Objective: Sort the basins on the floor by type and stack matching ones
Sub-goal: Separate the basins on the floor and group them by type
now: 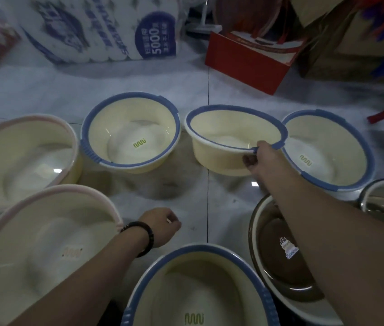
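Where the near blue-rimmed basin (198, 271) rests on the floor (186, 191), we see our left hand (160, 225) just beyond, fingers curled on nothing; farther off, our right hand (260, 158) grips the rim of a tilted blue-rimmed basin (216, 158), just beside a level blue-rimmed basin (334, 147).

This looks like a household-goods shop or its stockroom. Several matching cream plastic basins with blue rims (129, 130), carrying the same squiggle sticker, sit on the pale glossy tiled floor (162, 90). Behind them are a big white-and-blue printed pack of paper rolls (106, 29), an open red cardboard box (245, 64) and brown cardboard cartons (355, 38).
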Motion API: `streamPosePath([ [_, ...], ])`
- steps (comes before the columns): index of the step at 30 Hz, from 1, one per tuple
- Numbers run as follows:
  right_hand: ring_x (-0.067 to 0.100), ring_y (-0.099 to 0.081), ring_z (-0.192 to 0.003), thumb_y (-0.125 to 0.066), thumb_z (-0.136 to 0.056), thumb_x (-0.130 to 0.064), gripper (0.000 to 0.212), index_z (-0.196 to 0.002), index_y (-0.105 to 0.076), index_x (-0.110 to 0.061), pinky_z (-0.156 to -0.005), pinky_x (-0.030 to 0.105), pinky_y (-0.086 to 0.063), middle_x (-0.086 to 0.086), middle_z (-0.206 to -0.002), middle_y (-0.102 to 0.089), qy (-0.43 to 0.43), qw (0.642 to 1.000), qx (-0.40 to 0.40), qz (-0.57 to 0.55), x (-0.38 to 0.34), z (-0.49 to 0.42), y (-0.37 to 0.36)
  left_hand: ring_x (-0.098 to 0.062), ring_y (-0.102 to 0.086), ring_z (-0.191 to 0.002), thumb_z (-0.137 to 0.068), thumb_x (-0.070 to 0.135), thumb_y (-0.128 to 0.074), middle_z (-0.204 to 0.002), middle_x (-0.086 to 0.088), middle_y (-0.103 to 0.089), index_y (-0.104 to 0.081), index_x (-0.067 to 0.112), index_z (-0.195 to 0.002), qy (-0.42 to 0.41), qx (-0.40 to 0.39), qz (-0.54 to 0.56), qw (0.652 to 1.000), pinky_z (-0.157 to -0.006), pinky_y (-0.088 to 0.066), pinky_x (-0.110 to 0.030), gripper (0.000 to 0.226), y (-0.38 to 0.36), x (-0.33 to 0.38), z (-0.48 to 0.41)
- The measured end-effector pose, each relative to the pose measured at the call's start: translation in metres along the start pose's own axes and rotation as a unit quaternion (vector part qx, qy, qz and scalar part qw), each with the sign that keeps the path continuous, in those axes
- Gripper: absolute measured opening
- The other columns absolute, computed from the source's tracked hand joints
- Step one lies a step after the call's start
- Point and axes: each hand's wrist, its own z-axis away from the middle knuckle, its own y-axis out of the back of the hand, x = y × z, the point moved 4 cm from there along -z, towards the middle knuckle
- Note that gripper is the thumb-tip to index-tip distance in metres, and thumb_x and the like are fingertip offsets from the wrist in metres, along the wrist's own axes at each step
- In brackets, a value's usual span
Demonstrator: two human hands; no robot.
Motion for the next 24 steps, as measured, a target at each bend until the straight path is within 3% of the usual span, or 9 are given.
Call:
streamPosePath([
  [3, 0.027, -0.065, -0.094, -0.058, -0.096, -0.013, 0.018, -0.114, -0.062, -0.017, -0.083, 0.048, -0.064, 0.009, -0.107, -0.067, 0.07, 0.996, 0.015, 0.043, -0.011, 0.039, 0.025, -0.022, -0.071, -0.097, -0.099, 0.04, -0.059, -0.111, -0.001, -0.071, -0.07, 0.024, -0.111, 0.012, 0.013, 0.038, 0.999, -0.08, -0.056, -0.033, 0.023, 0.021, -0.009, 0.023],
  [5, 0.031, -0.07, -0.104, -0.062, -0.087, -0.018, 0.031, -0.118, -0.066, -0.021, -0.093, 0.055, -0.062, 0.011, -0.115, -0.073, 0.12, 0.989, -0.004, 0.092, -0.013, 0.07, 0.045, -0.026, -0.073, -0.087, -0.099, 0.036, -0.058, -0.104, -0.008, -0.075, -0.07, 0.022, -0.101, 0.026, 0.033, 0.092, 0.995, -0.07, -0.056, -0.033, 0.019, 0.036, -0.019, 0.042],
  [7, 0.031, -0.073, -0.105, -0.065, -0.082, -0.022, 0.043, -0.124, -0.068, -0.022, -0.095, 0.056, -0.061, 0.007, -0.113, -0.077, 0.152, 0.98, -0.011, 0.125, -0.013, 0.1, 0.07, -0.029, -0.072, -0.085, -0.1, 0.037, -0.056, -0.106, -0.012, -0.075, -0.07, 0.015, -0.104, 0.028, 0.066, 0.167, 0.983, -0.076, -0.059, -0.038, 0.026, 0.048, -0.028, 0.065],
  [10, 0.033, -0.073, -0.104, -0.067, -0.091, -0.018, 0.033, -0.123, -0.069, -0.015, -0.09, 0.049, -0.062, 0.008, -0.105, -0.077, 0.158, 0.977, -0.039, 0.137, -0.012, 0.159, 0.102, -0.034, -0.072, -0.096, -0.102, 0.049, -0.051, -0.114, -0.009, -0.07, -0.055, 0.013, -0.125, 0.05, 0.103, 0.354, 0.928, -0.089, -0.06, -0.053, 0.044, 0.053, -0.037, 0.112],
  [12, 0.036, -0.072, -0.105, -0.065, -0.099, -0.016, 0.029, -0.128, -0.066, -0.012, -0.082, 0.045, -0.06, 0.012, -0.104, -0.075, 0.15, 0.975, -0.075, 0.148, -0.009, 0.193, 0.123, -0.035, -0.073, -0.098, -0.101, 0.06, -0.044, -0.117, -0.009, -0.068, -0.047, 0.021, -0.129, 0.051, 0.113, 0.439, 0.89, -0.089, -0.06, -0.054, 0.047, 0.05, -0.043, 0.144],
  [15, 0.034, -0.072, -0.104, -0.062, -0.104, -0.017, 0.027, -0.13, -0.063, -0.014, -0.087, 0.046, -0.062, 0.015, -0.111, -0.074, 0.16, 0.959, -0.132, 0.194, 0.002, 0.247, 0.153, -0.033, -0.075, -0.095, -0.1, 0.069, -0.034, -0.113, -0.008, -0.073, -0.053, 0.022, -0.125, 0.044, 0.127, 0.483, 0.865, -0.083, -0.063, -0.051, 0.056, 0.043, -0.061, 0.183],
  [18, 0.013, -0.074, -0.079, -0.056, -0.109, -0.014, 0.022, -0.13, -0.062, -0.009, -0.063, 0.023, -0.058, 0.008, -0.098, -0.073, 0.159, 0.942, -0.172, 0.239, 0.023, 0.289, 0.18, -0.034, -0.075, -0.095, -0.101, 0.058, -0.045, -0.105, -0.005, -0.078, -0.066, 0.024, -0.12, 0.006, 0.124, 0.448, 0.885, -0.081, -0.063, -0.055, 0.044, 0.028, -0.077, 0.211],
  [20, 0.001, -0.073, -0.068, -0.055, -0.11, -0.012, 0.018, -0.125, -0.064, -0.011, -0.059, 0.017, -0.056, 0.001, -0.092, -0.072, 0.164, 0.925, -0.186, 0.288, 0.041, 0.31, 0.197, -0.038, -0.071, -0.099, -0.102, 0.04, -0.057, -0.111, -0.012, -0.074, -0.061, 0.023, -0.121, 0.018, 0.116, 0.391, 0.913, -0.084, -0.061, -0.059, 0.027, 0.009, -0.094, 0.226],
  [24, 0.026, -0.071, -0.095, -0.061, -0.106, -0.02, 0.023, -0.121, -0.07, -0.004, -0.078, 0.034, -0.056, 0.007, -0.102, -0.075, 0.18, 0.892, -0.164, 0.382, 0.093, 0.313, 0.231, -0.039, -0.07, -0.095, -0.094, 0.015, -0.073, -0.114, -0.016, -0.066, -0.052, 0.022, -0.126, 0.106, 0.077, 0.315, 0.94, -0.067, -0.063, -0.05, 0.039, -0.041, -0.134, 0.246],
])
